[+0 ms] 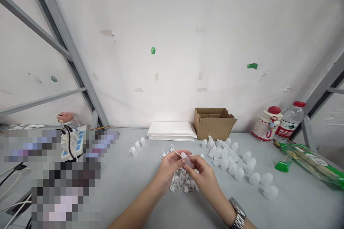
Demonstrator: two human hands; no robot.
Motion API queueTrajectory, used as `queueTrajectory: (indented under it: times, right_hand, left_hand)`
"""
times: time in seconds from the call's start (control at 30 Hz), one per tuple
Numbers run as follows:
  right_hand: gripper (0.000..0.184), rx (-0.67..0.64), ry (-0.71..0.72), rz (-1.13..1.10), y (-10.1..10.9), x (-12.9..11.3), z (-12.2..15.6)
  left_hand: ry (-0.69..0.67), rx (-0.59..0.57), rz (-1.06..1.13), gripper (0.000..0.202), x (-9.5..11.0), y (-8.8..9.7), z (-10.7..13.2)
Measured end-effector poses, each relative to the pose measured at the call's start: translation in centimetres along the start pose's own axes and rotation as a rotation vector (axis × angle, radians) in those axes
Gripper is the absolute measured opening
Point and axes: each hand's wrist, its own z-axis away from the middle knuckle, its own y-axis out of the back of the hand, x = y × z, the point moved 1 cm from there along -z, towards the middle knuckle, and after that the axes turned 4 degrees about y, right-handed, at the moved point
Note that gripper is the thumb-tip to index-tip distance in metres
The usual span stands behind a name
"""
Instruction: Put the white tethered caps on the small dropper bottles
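Note:
In front of me, my left hand (169,167) and my right hand (202,172) meet with their fingers closed around one small frosted white plastic shell (185,156). A thin pale cord comes off its top, by my left fingers. Beneath my hands lies a pile of small white parts with loops (181,179), partly hidden by the fingers. Many similar frosted shells (232,168) are spread on the table to the right. On the left, three white pieces (138,146) stand close together, with a thin cord showing at one.
Against the wall are a stack of white sheets (172,132) and an open cardboard box (215,127). A decorated jar (266,125), a water bottle (290,121) and a green snack bag (311,162) stand or lie at right. A power strip (76,143) with cables sits left.

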Motion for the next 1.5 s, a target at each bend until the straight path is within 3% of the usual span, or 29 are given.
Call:
queueTrajectory:
  times: [0.13,0.33,0.6,1.03,1.2,1.5]
  right_hand:
    - [0.013,0.065,0.189,0.200,0.0,-0.1,0.5]
    - [0.008,0.082,0.345,0.245,0.1,0.2,0.5]
    - [0.006,0.110,0.254,0.239,0.3,0.2,0.3]
    - [0.009,0.133,0.256,0.269,-0.2,-0.1,0.6]
    - [0.008,0.146,0.280,0.280,-0.3,0.1,0.7]
    - [0.005,0.155,0.324,0.321,-0.3,0.4,0.8]
  left_hand:
    - [-0.011,0.005,-0.005,0.031,-0.4,-0.1,-0.1]
    - [-0.016,-0.078,0.016,0.028,-0.6,0.0,-0.1]
    - [0.005,-0.116,0.023,0.046,-0.7,-0.3,0.2]
    - [0.041,-0.106,0.139,0.023,-0.2,-0.7,0.7]
    - [0.077,-0.167,0.223,0.022,-0.7,-0.5,0.4]
    - [0.081,-0.158,0.231,0.021,-1.1,-0.6,0.3]
